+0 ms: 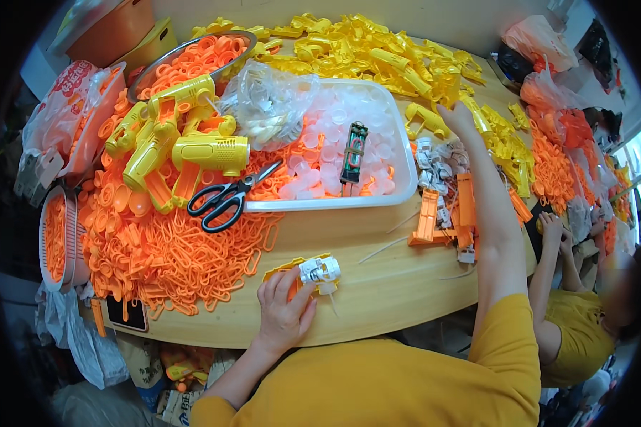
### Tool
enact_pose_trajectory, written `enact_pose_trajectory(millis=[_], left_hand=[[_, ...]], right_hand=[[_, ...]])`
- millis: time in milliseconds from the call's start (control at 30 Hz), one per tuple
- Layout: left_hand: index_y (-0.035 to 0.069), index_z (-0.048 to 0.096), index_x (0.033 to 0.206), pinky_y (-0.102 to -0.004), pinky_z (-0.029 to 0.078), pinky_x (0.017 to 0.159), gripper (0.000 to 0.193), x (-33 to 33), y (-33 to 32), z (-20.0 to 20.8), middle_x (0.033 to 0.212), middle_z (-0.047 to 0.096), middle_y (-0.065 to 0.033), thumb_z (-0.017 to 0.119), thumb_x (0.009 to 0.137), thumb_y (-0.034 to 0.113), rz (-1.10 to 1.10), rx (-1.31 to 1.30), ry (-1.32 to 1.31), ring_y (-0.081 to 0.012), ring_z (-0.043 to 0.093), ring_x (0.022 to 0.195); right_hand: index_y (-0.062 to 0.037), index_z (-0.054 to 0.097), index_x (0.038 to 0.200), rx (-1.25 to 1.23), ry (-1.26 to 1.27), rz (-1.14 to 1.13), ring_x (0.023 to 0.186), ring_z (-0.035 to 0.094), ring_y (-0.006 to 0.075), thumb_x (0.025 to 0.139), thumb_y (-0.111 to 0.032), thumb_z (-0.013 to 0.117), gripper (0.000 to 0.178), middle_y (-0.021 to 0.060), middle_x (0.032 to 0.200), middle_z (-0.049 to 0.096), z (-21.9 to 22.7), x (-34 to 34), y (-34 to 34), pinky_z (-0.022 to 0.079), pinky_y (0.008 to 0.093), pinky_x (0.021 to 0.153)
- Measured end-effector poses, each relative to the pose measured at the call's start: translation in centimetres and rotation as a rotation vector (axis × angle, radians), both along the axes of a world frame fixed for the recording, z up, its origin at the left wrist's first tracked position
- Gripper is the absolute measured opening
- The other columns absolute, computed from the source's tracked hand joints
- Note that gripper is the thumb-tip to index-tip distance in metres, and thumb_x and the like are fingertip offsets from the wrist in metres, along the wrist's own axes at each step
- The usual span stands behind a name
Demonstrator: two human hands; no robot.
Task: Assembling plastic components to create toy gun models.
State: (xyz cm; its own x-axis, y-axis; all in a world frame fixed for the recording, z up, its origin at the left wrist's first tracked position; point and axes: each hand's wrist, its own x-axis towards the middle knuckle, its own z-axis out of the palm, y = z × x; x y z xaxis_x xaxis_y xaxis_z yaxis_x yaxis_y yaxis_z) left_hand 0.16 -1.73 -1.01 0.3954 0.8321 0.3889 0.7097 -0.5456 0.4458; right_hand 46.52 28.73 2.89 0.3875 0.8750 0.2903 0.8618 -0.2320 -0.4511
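Near the table's front edge, my left hand [286, 306] is closed around a yellow plastic shell half [283, 267]. A white mechanism [320, 269] with a thin wire sits at the shell's right end. My right arm stretches far forward, and my right hand [458, 119] is at the heap of yellow shell parts [388, 60] at the back right. Its fingers are too small and partly hidden to show whether they grip a piece. Beneath that hand lies a loose yellow shell [426, 121], with several white mechanisms [438, 167] and orange battery-box parts [465, 203] closer to me.
A white tray [406, 186] holds translucent cups and a green-black device [354, 153]. Black-handled scissors [228, 199] overlap its corner. Orange clips [185, 263] and assembled yellow bodies [210, 151] fill the left, with a metal bowl [251, 44] behind. A co-worker [573, 331] sits at right.
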Motion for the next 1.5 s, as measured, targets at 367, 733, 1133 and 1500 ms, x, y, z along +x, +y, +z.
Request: enact_pose_trajectory(millis=[367,733,1133,1500], left_hand=[[0.011,0.063,0.110,-0.0456,0.032,0.098,0.039,0.5,-0.5,-0.1,0.127,0.049,-0.0130,0.072,0.072,0.014,0.003,-0.045,-0.013,-0.0338,0.043,0.118],[0.010,0.063,0.113,-0.0459,0.033,0.097,0.040,1.7,-0.2,-0.2,0.127,0.050,-0.0143,0.071,0.073,0.012,-0.006,-0.002,-0.062,-0.0340,0.045,0.118],[0.004,0.049,0.127,-0.0443,0.041,0.096,0.063,0.7,0.5,4.0,0.124,0.049,-0.0205,0.078,0.074,0.020,0.005,0.128,-0.401,-0.0392,0.047,0.116],[0.001,0.057,0.113,-0.0387,0.050,0.085,0.054,-1.5,1.8,4.4,0.104,0.062,-0.0182,0.079,0.067,0.018,0.043,-0.132,-0.447,-0.0332,0.061,0.098]], right_hand=[[0.0042,0.061,0.110,-0.165,0.219,-0.442,0.105,0.063,0.0321,0.071,-0.030,0.072,0.053,0.0213,0.112,0.064,-3.9,2.3,3.8,0.049,0.0367,0.090],[-0.0022,0.055,0.103,1.122,0.410,0.322,0.083,0.059,0.0103,0.087,-0.004,0.066,0.020,0.0035,0.092,0.061,6.4,-6.4,-6.6,0.048,0.0223,0.076],[-0.0044,0.051,0.110,0.567,1.398,0.524,0.092,0.056,0.0095,0.088,0.005,0.060,0.025,0.0040,0.100,0.058,0.2,-27.7,-28.8,0.046,0.0228,0.084],[-0.0025,0.048,0.114,0.346,1.496,0.582,0.093,0.056,0.0115,0.089,0.000,0.062,0.029,0.0064,0.103,0.058,-0.1,-29.6,-30.0,0.047,0.0232,0.085]])
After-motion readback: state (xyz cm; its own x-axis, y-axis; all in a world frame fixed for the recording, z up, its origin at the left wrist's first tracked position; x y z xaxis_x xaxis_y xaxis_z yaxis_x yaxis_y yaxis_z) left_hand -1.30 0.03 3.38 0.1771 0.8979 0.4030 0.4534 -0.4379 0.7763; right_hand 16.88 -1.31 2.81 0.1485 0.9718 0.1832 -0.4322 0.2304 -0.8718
